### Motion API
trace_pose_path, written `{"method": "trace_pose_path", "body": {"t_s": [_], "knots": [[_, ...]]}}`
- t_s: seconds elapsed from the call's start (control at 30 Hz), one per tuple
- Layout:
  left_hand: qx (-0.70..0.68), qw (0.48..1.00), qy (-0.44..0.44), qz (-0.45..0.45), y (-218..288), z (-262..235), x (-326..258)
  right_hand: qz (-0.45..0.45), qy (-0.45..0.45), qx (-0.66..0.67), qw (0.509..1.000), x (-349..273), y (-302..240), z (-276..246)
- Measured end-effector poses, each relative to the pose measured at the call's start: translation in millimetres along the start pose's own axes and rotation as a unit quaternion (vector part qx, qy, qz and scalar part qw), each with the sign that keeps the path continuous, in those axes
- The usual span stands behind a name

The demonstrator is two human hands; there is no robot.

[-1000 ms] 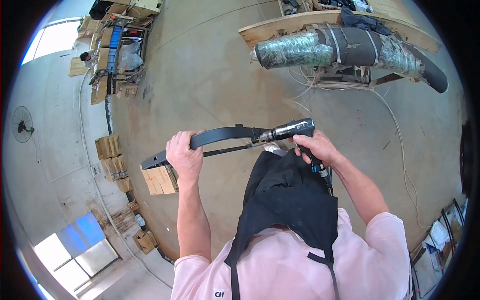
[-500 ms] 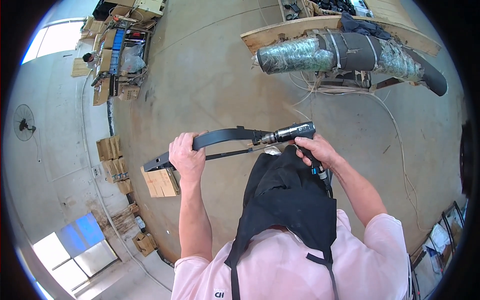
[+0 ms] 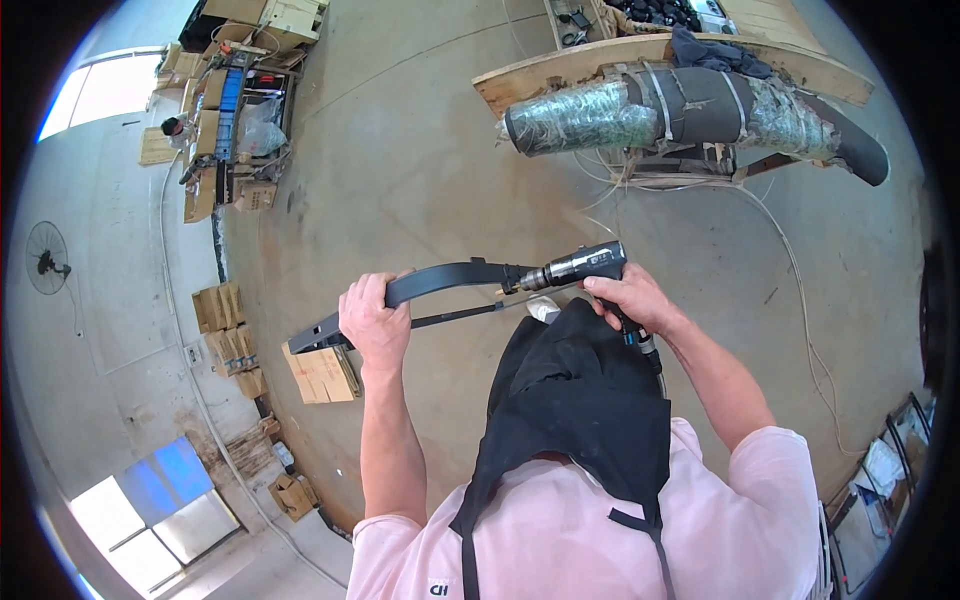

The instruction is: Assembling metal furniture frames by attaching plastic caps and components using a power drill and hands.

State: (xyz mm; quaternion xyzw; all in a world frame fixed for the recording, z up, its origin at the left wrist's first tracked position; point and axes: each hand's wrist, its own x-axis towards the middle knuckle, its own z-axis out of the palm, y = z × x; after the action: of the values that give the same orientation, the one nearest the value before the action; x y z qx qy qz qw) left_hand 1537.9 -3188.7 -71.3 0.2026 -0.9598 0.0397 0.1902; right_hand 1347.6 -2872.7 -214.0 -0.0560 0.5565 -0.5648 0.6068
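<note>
My left hand (image 3: 374, 318) is wrapped round a long curved black part (image 3: 455, 275), which has a thin straight rod running beneath its arch. My right hand (image 3: 635, 297) grips a black pistol-shaped power drill (image 3: 590, 262) by its handle, from which a hose or cable hangs. The drill's metal chuck points left and meets the right end of the curved part, beside a small brass-coloured piece. The exact contact at the tip is too small to tell. Both things are held in the air in front of my black apron (image 3: 575, 400).
At the far right a padded roll (image 3: 690, 105) wrapped in clear film lies along a wooden-edged bench (image 3: 500, 90). A pale hose (image 3: 800, 270) trails over the floor. Cardboard (image 3: 322, 372) lies at the left, with boxes (image 3: 218, 305) along the wall and a loaded rack (image 3: 235, 110) farther off.
My view has shifted slightly. The drill and curved part stay together in my hands, nearly in the same place, and a white shoe shows more beneath them.
</note>
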Motion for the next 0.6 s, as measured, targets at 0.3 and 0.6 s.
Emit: {"method": "trace_pose_path", "body": {"t_s": [0.3, 0.6], "knots": [[-0.004, 1.0, -0.006, 0.008, 4, 2, 2, 0.038, -0.037, 0.081, 0.995, -4, -4, -11], [-0.001, 1.0, -0.003, -0.004, 4, 2, 4, 0.021, -0.006, 0.099, 0.995, -6, 4, -3]]}}
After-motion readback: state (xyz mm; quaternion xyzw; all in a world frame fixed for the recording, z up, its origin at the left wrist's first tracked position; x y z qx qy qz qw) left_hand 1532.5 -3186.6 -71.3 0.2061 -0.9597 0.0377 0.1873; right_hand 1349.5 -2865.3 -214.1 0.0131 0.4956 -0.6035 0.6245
